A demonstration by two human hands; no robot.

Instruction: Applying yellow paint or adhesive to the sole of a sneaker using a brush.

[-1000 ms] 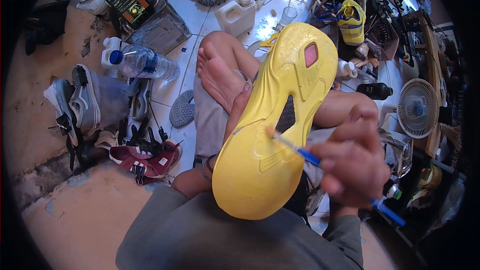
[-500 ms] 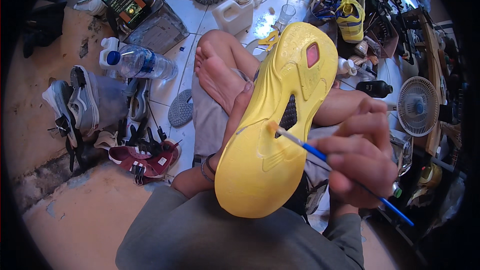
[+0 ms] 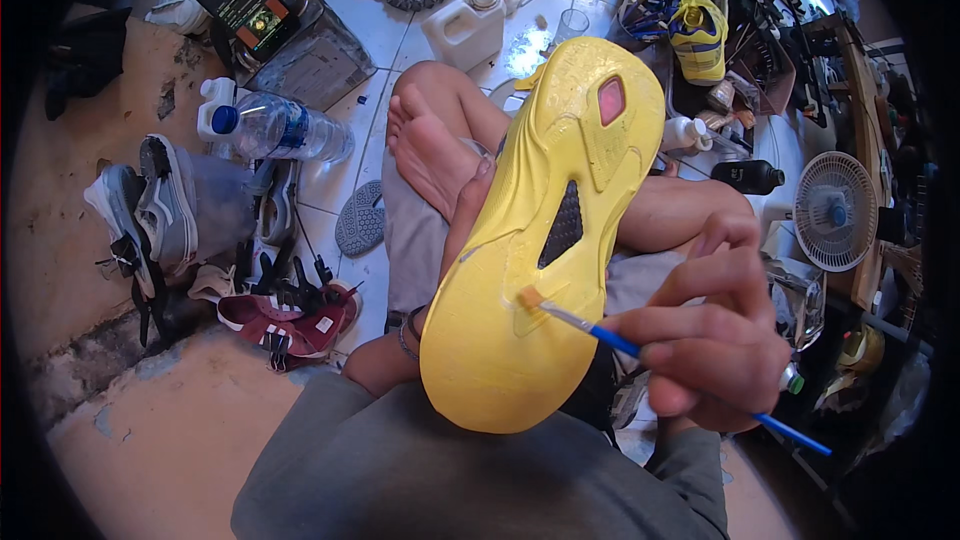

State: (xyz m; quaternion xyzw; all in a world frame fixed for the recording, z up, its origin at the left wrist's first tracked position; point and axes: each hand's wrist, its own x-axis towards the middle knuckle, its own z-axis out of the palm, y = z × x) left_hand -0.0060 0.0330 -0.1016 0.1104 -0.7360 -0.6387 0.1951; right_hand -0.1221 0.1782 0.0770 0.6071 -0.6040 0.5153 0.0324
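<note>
A yellow shoe (image 3: 500, 360) is held sole up over my lap, with a dark textured opening at mid-sole and a small pink patch near its far end. My left hand (image 3: 468, 202) grips it from its left side; most of the fingers are hidden behind the shoe. Pinched in my right hand (image 3: 715, 340) is a paintbrush (image 3: 615, 342) with a blue handle. Its flat tan bristles touch the sole just nearer to me than the dark opening. The sole looks wet and glossy toward the far end.
A plastic water bottle (image 3: 290, 128), grey shoes (image 3: 165, 202) and maroon shoes (image 3: 290, 325) lie left. Ahead are a white jug (image 3: 465, 32) and a phone (image 3: 247, 12). On the right stand another yellow shoe (image 3: 698, 40), a black bottle (image 3: 748, 177) and a fan (image 3: 836, 212).
The brush tip has moved nearer to me and slightly left along the sole. My left hand has shifted the shoe a little left, tilting it slightly.
</note>
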